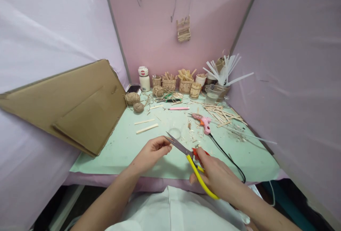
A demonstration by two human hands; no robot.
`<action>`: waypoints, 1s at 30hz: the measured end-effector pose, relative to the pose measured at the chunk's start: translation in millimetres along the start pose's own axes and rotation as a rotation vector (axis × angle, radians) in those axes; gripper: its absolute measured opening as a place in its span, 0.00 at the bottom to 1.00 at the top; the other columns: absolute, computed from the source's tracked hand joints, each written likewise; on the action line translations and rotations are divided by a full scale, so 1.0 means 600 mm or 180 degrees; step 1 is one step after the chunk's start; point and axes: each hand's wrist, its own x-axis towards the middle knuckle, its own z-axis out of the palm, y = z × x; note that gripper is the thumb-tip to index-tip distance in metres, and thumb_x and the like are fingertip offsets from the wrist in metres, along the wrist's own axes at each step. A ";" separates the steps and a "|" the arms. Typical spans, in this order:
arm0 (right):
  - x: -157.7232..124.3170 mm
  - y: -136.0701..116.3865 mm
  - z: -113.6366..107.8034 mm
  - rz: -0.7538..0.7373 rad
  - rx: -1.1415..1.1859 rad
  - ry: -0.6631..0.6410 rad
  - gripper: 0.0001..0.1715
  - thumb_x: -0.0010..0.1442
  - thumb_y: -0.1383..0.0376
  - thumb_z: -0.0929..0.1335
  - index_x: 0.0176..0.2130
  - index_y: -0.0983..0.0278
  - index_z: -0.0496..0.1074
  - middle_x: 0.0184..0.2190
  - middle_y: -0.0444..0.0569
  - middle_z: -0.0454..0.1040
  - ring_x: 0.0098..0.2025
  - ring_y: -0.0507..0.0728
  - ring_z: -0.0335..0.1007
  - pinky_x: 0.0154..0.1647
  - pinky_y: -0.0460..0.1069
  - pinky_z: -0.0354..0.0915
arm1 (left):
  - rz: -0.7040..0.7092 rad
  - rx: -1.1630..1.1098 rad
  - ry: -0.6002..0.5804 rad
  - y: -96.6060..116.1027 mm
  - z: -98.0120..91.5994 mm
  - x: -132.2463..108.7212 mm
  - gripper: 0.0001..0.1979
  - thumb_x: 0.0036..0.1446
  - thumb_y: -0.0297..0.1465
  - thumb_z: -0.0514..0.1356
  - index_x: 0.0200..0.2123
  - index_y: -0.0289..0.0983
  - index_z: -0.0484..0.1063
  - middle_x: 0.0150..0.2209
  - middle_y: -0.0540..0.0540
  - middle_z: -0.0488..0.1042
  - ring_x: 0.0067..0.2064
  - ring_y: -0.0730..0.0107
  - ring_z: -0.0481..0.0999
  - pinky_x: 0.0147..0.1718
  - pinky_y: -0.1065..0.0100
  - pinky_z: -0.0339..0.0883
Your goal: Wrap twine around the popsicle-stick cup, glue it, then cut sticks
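Observation:
My right hand (213, 170) grips a pair of scissors (181, 147) with red and yellow handles. Their blades are slightly parted and point left, the tips beside the fingers of my left hand (156, 151). Thumb and forefinger of that hand are pinched together; whatever they hold is too small to name. Just beyond the blades lies a clear round ring-like piece (174, 133). Pale wooden sticks (147, 128) rest on the green tabletop to the left. A pink glue gun (204, 122) lies on its side ahead of my right hand.
Twine balls (132, 98), a pink craft knife (179, 108) and pliers (173, 100) lie farther back. Wooden sticks (221, 113) are heaped right, near a pot of white glue sticks (226, 71). Cardboard (80, 110) leans at left. The glue gun's black cord (226, 155) runs to the front edge.

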 end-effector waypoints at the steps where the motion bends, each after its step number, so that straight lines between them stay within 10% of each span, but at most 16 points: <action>1: 0.000 0.000 0.000 -0.0003 -0.0001 -0.0010 0.21 0.51 0.58 0.70 0.34 0.58 0.53 0.26 0.40 0.67 0.24 0.53 0.59 0.25 0.45 0.45 | -0.0010 0.0024 -0.0001 0.002 0.000 -0.001 0.07 0.55 0.33 0.57 0.33 0.35 0.71 0.35 0.47 0.71 0.37 0.70 0.66 0.38 0.69 0.59; 30: 0.018 0.006 0.008 -0.0074 0.0932 0.0041 0.11 0.57 0.63 0.61 0.33 0.58 0.49 0.27 0.42 0.72 0.30 0.54 0.66 0.29 0.46 0.54 | -0.0150 -0.0764 0.0539 0.010 0.004 0.013 0.09 0.51 0.35 0.62 0.34 0.36 0.71 0.28 0.49 0.71 0.30 0.74 0.69 0.34 0.70 0.63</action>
